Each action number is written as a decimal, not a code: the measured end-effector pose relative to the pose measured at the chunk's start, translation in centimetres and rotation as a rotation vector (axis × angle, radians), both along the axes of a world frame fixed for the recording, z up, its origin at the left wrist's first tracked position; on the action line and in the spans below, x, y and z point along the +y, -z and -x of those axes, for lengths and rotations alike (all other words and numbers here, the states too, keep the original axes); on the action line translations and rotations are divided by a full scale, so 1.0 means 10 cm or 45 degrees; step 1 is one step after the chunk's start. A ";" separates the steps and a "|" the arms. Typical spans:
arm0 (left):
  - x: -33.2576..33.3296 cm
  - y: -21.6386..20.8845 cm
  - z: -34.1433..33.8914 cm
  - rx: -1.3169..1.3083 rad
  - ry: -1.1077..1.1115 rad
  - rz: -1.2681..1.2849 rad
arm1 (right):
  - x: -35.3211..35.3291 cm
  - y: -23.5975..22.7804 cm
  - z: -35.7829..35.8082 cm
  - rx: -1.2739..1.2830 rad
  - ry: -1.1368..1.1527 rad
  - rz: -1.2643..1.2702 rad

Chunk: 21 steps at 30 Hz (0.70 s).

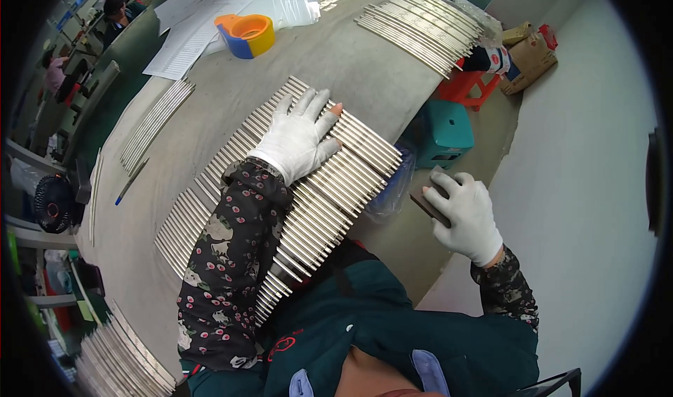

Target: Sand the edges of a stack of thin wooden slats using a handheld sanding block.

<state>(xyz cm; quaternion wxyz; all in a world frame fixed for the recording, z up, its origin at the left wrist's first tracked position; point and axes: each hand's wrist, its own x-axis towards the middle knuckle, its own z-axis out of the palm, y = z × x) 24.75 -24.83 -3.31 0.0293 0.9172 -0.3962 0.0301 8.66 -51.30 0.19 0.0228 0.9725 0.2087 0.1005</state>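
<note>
A broad row of thin, shiny metal rods [343, 180] lies side by side across the table, some ends reaching past the near edge. My left hand [294, 138], in a white glove with bare thumb and fingertip showing, rests flat on these rods with its fingers spread. Out to the right, beyond the table edge, my right hand [464, 218] wears a white glove too. Its fingers close around a dark brown flat block [433, 206], held apart from the rods. The glove hides part of the block.
An orange, yellow and blue tape roll holder [247, 36] stands near paper sheets [184, 50]. More rods lie at far right [420, 29], left [155, 125] and lower left [123, 355]. A pen [132, 181] is at left. Teal stool [449, 134] and wall [575, 187] are at right.
</note>
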 end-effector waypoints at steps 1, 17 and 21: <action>-0.01 -0.01 -0.01 0.007 0.000 -0.006 | -0.03 0.04 0.04 -0.003 0.022 -0.089; -0.03 0.01 -0.05 -0.013 -0.033 -0.039 | 0.17 0.02 -0.22 -0.091 -0.031 -0.305; -0.07 0.02 -0.07 -0.032 -0.027 -0.047 | 0.08 0.03 -0.21 -0.154 -0.007 -0.296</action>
